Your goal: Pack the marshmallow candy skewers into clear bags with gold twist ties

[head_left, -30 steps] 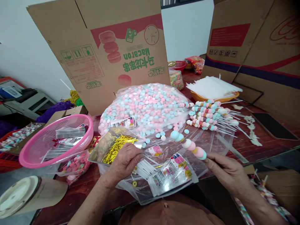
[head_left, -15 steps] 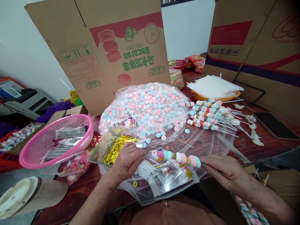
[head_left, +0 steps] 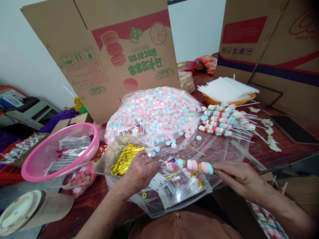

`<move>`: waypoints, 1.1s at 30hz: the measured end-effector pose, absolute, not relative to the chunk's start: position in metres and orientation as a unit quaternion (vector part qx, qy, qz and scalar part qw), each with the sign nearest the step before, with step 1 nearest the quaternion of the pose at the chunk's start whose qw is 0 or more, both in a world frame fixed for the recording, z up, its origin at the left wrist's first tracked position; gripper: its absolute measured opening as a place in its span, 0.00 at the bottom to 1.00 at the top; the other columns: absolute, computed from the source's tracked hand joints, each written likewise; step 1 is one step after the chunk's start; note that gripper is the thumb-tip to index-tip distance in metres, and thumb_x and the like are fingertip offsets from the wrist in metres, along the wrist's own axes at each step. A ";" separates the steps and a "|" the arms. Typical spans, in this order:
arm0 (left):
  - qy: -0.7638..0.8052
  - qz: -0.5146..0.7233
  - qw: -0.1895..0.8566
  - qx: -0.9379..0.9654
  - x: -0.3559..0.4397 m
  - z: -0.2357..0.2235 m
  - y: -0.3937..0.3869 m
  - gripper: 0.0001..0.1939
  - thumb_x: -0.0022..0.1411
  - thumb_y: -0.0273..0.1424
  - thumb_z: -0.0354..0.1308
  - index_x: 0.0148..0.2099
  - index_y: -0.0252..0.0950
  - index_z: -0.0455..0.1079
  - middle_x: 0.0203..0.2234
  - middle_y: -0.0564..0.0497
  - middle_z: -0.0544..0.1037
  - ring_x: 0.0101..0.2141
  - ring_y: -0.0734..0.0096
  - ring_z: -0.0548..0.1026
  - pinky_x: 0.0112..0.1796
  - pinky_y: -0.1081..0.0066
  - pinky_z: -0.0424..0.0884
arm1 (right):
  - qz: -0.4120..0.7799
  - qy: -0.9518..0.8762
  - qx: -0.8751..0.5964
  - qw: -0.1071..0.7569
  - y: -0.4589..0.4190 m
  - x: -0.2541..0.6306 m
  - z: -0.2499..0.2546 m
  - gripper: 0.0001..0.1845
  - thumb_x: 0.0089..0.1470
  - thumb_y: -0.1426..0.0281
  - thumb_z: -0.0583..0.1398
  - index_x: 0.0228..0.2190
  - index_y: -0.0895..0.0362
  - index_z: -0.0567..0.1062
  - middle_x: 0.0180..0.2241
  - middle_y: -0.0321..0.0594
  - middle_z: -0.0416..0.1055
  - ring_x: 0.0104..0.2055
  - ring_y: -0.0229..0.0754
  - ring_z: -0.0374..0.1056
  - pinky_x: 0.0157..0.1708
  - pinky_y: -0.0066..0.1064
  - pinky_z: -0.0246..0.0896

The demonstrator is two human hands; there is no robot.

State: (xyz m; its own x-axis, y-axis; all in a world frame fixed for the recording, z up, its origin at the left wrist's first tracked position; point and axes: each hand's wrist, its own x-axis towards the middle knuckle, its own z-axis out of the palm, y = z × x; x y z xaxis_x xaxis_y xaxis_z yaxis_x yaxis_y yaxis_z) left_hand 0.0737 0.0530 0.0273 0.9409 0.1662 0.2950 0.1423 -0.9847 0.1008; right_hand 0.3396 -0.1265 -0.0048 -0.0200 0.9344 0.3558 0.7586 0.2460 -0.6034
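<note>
A marshmallow skewer (head_left: 195, 166) in pink, blue, white and yellow lies level between my hands, inside a clear printed wrapper. My right hand (head_left: 235, 174) pinches it at its right end, by the blue piece. At the other end, my left hand (head_left: 142, 169) has its fingers closed at the gathered tip of the wrapper; the exact grip is partly hidden. Below the skewer are flat printed wrappers (head_left: 174, 189) and white sticks (head_left: 158, 181). Gold twist ties (head_left: 126, 157) fill a metal tray (head_left: 106, 161) just beyond my left hand.
A big clear bag of marshmallows (head_left: 152, 113) stands behind, before a cardboard box (head_left: 112, 59). Finished skewers (head_left: 219, 121) lie right of it, near a basket of white sticks (head_left: 228, 89) and a phone (head_left: 296, 127). Left are a pink basket (head_left: 27, 169) and lidded cup (head_left: 52, 205).
My left hand has shifted slightly right and down, its fingertips now at the wrapper's tip. The skewer has turned a little, and my right hand keeps its hold. The view has shifted slightly.
</note>
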 end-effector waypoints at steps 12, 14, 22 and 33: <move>0.119 0.246 0.191 0.943 0.076 0.013 0.044 0.07 0.62 0.29 0.50 0.40 0.35 0.69 0.29 0.48 0.76 0.32 0.70 0.73 0.34 0.71 0.68 | 0.292 -0.415 -0.618 0.600 -0.115 0.318 -0.011 0.09 0.49 0.63 0.61 0.30 0.56 0.75 0.26 0.35 0.72 0.26 0.36 0.66 0.25 0.25 0.63; 0.135 0.231 0.254 0.930 0.082 0.011 0.037 0.08 0.63 0.29 0.49 0.39 0.35 0.69 0.29 0.49 0.76 0.30 0.72 0.73 0.30 0.74 0.68 | 0.401 -0.379 -0.553 0.625 -0.102 0.295 -0.017 0.13 0.46 0.61 0.63 0.33 0.56 0.75 0.29 0.36 0.73 0.28 0.38 0.66 0.27 0.27 0.63; 0.194 0.177 0.331 0.906 0.085 -0.001 0.013 0.11 0.65 0.31 0.45 0.36 0.36 0.67 0.24 0.53 0.73 0.25 0.75 0.70 0.26 0.76 0.65 | 0.482 -0.186 -0.458 0.723 -0.057 0.236 -0.031 0.21 0.42 0.57 0.64 0.16 0.57 0.62 0.11 0.22 0.46 0.14 0.26 0.38 0.13 0.21 0.36; 0.165 0.235 0.257 0.923 0.054 -0.001 0.043 0.09 0.63 0.29 0.48 0.41 0.37 0.69 0.31 0.49 0.76 0.34 0.70 0.71 0.38 0.69 0.65 | 0.223 -0.561 -0.600 0.525 -0.114 0.327 -0.008 0.08 0.52 0.70 0.58 0.34 0.54 0.76 0.32 0.39 0.75 0.33 0.41 0.70 0.33 0.28 0.66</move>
State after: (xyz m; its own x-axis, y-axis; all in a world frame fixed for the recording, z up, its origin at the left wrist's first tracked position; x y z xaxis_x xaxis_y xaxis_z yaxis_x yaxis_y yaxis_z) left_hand 0.0543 0.0434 -0.0005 0.8349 0.4260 0.3485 0.1844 -0.8131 0.5521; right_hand 0.3272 -0.1143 -0.0080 0.2701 0.9073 0.3223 0.4392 0.1818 -0.8798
